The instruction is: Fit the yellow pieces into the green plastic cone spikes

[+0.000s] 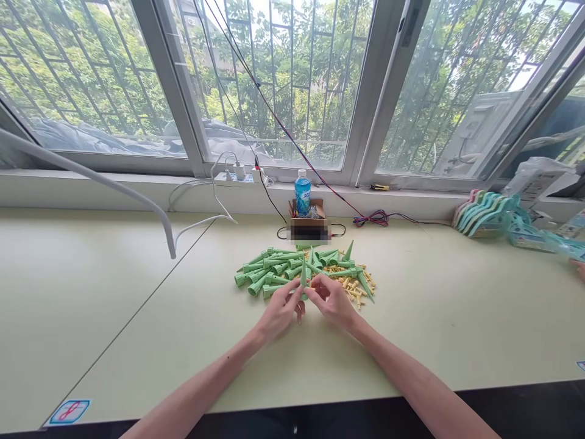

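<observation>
My left hand [282, 310] is closed around the lower part of a green plastic plant-watering spike [304, 273], which stands point up. My right hand [336, 302] is closed at the same spike's lower end, its thumb against it. A bit of yellow shows at those fingertips, seemingly a small yellow plastic peg, partly hidden by the fingers. Just beyond both hands lies a heap of green spikes [256, 274], hollow and cone-shaped, pointing various ways. Many small yellow pegs [354, 285] are scattered to the right, partly under the spikes.
Behind the heap is an open cardboard box [320, 210], with a blue-liquid bottle [302, 196] at it. Cables [375, 217] and a power strip [233, 178] lie along the window. Hangers [487, 213] are stacked right, near another person's hand [579, 268]. A white tube [137, 195] crosses the left.
</observation>
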The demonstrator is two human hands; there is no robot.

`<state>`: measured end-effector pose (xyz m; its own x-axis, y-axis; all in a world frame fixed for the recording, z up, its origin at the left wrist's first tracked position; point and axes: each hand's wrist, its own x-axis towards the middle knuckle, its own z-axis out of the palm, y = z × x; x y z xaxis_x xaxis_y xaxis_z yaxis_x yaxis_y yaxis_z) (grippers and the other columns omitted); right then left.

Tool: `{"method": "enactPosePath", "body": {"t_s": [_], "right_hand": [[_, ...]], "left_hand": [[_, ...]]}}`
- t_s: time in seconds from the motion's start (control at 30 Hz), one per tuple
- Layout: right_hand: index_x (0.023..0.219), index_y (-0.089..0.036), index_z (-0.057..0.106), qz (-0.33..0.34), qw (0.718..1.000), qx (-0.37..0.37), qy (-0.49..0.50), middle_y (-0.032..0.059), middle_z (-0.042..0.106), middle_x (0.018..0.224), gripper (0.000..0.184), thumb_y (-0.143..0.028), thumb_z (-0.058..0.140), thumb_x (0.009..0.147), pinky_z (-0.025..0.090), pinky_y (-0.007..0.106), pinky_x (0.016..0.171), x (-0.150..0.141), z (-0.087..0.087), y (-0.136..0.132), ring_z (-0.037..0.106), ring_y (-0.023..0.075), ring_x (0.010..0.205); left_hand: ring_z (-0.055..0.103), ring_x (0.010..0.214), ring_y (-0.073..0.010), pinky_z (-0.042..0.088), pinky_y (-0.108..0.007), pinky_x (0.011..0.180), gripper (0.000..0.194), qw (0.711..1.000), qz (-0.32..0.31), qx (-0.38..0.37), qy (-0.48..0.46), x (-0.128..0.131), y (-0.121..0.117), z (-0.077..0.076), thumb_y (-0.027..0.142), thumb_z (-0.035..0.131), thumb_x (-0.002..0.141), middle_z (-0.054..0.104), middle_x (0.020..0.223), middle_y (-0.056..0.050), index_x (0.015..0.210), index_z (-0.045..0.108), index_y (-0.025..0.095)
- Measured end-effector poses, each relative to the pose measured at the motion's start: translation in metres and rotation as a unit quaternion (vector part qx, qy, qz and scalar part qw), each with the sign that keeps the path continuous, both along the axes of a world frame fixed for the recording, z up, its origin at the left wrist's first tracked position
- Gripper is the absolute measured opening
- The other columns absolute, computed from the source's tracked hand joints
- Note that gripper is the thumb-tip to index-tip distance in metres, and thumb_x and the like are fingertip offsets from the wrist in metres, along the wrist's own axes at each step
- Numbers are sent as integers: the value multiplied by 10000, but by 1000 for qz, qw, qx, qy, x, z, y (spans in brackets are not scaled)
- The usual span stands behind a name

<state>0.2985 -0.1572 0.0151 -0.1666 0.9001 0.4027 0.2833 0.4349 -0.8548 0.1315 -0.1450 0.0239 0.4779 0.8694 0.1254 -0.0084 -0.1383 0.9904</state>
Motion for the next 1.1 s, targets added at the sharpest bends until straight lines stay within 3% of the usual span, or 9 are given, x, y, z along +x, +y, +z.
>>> {"method": "enactPosePath", "body": {"t_s": [0.17,0.33,0.53,0.83,1.1], "right_hand": [[752,-207,472,-16,999,36,-18,-57,429,580,218,-345,564,893,326,225,454,0,-2,-2,381,96,486],[745,-211,452,-19,997,59,-35,-62,409,574,188,-290,554,882,333,226,464,-1,-2,-3,365,93,483],[749,-215,447,-15,995,77,-53,-68,400,578,152,-248,552,854,322,213,460,-3,-4,-4,359,89,481],[683,-210,413,-37,990,99,-94,-76,388,546,205,-205,580,801,287,206,466,-9,-11,-5,338,80,474],[678,-205,419,-37,989,101,-104,-76,386,546,193,-208,571,798,284,201,470,-10,-11,-4,336,78,477]], "left_hand": [[528,507,-97,454,-217,431,372,1000,-18,-15,-10,-1,2,-5,529,519,910,516,733,10,885,567,161],[506,483,-84,437,-213,421,365,997,-46,-49,-32,-1,1,-3,518,527,912,443,696,39,809,529,167],[499,510,-85,446,-215,432,379,990,-79,-99,-54,-2,-1,0,525,530,911,472,716,26,822,556,158],[533,538,-97,461,-226,465,395,975,-118,-162,-100,-2,0,-9,515,521,925,513,724,10,798,551,143],[529,545,-95,467,-224,475,374,968,-131,-181,-113,-3,0,-12,487,514,940,509,713,12,812,560,138]]}}
